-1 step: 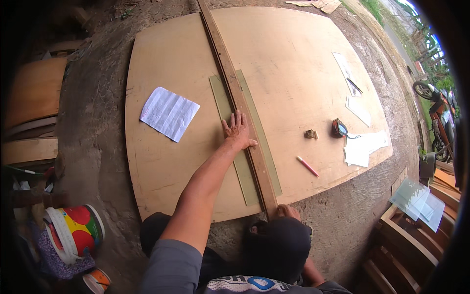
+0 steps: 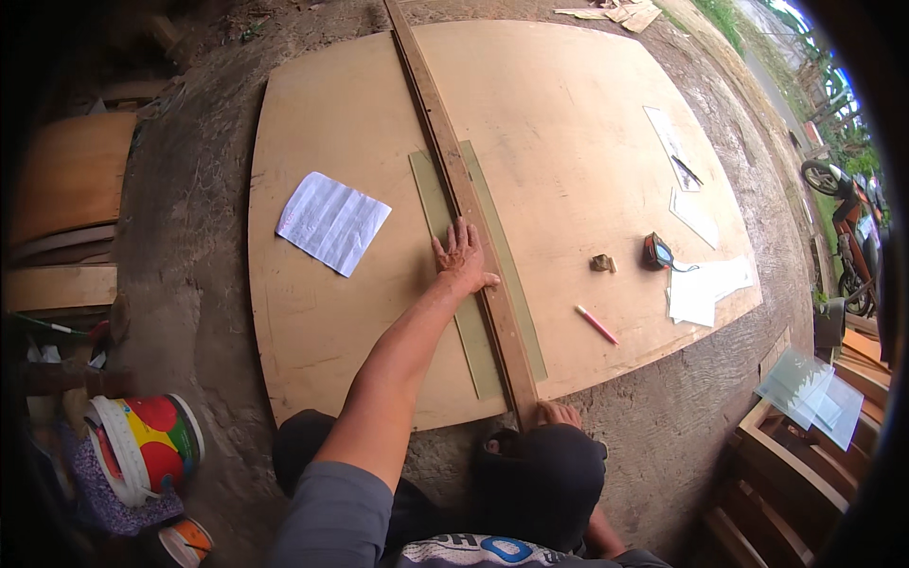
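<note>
A long brown wooden batten (image 2: 441,142) lies lengthwise over a narrow greenish glass sheet (image 2: 480,364), on a large plywood board (image 2: 331,104). My left hand (image 2: 461,259) is pressed flat on the batten around its middle, fingers spread, thumb over the right edge. At the batten's near end, by the board's front edge, my right hand (image 2: 561,415) has its fingers bent and closed against the wood; my knee hides most of that hand.
Left lies a creased paper sheet (image 2: 333,222). On the right are a red marker (image 2: 597,325), a tape measure (image 2: 656,252), a small brass-coloured piece (image 2: 601,263) and white offcuts (image 2: 693,293). Glass panes (image 2: 797,386) rest on a wooden rack; a colourful bucket (image 2: 156,445) stands lower left.
The whole view has shifted very slightly. Both hands, the batten and the glass sheet keep the same places relative to each other.
</note>
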A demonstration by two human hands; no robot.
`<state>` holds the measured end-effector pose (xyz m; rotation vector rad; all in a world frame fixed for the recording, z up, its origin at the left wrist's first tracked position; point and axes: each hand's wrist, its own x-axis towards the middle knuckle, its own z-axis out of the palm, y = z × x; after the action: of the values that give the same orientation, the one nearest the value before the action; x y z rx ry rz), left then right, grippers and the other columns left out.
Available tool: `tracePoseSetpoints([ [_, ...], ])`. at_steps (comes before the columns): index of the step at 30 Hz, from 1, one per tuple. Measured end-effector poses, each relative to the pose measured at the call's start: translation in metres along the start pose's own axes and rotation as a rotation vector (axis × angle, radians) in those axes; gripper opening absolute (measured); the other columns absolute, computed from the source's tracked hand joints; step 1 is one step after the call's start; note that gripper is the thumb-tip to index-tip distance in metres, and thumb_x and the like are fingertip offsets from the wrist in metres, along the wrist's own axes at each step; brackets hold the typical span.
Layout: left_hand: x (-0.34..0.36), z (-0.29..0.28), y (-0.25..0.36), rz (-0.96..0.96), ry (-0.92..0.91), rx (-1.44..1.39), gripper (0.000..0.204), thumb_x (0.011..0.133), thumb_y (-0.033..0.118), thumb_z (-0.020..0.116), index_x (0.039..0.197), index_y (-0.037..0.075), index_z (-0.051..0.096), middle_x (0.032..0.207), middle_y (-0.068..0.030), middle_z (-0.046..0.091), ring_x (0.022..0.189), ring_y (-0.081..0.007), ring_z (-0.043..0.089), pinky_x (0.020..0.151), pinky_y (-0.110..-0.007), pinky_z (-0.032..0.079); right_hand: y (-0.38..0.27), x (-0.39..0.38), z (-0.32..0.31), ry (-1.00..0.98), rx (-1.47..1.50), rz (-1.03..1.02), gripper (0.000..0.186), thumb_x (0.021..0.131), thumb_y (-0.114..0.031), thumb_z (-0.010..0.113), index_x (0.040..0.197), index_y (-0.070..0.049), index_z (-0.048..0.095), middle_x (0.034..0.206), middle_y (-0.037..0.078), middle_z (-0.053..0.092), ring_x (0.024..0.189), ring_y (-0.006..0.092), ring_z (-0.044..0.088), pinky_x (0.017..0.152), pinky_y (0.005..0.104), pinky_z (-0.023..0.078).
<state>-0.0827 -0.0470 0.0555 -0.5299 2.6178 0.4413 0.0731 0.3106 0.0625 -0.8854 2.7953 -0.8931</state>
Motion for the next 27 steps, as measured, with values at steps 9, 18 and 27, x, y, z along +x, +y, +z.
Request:
tracePoseSetpoints([
  [9,-0.021,0.039,0.010,-0.164,0.188,-0.303,0.112,0.086,0.052,0.075,0.163,0.005,0.009,0.169,-0.0274,0.004,0.156,-0.0424,0.012,0.125,-0.062,0.010,0.013,-0.040,0.002,-0.311,-0.078,0.348,0.086,0.080,-0.040,0.083,0.147,-0.006,0.041,0.119,0.018,0.055,0.107,0.0380,0.058,0.093,0.0517,0.049],
  [18,-0.023,0.040,0.012,-0.132,0.146,-0.350,0.096,0.090,0.058,0.063,0.162,0.006,0.025,0.169,-0.0156,0.022,0.158,-0.0315,0.014,0.126,-0.059,0.011,-0.007,-0.051,0.006,-0.317,-0.010,0.366,0.087,0.082,-0.047,0.080,0.147,-0.002,0.043,0.121,0.022,0.065,0.107,0.0383,0.067,0.091,0.0482,0.052],
  [27,-0.010,0.050,0.043,0.148,0.130,-0.748,0.097,0.089,0.057,0.064,0.156,-0.006,0.031,0.164,-0.0244,0.029,0.151,-0.0376,0.033,0.124,-0.041,0.028,-0.011,-0.061,-0.027,-0.046,0.247,0.446,0.070,0.075,-0.028,0.087,0.134,-0.003,0.059,0.115,0.019,0.071,0.106,0.0359,0.070,0.089,0.0419,0.055],
])
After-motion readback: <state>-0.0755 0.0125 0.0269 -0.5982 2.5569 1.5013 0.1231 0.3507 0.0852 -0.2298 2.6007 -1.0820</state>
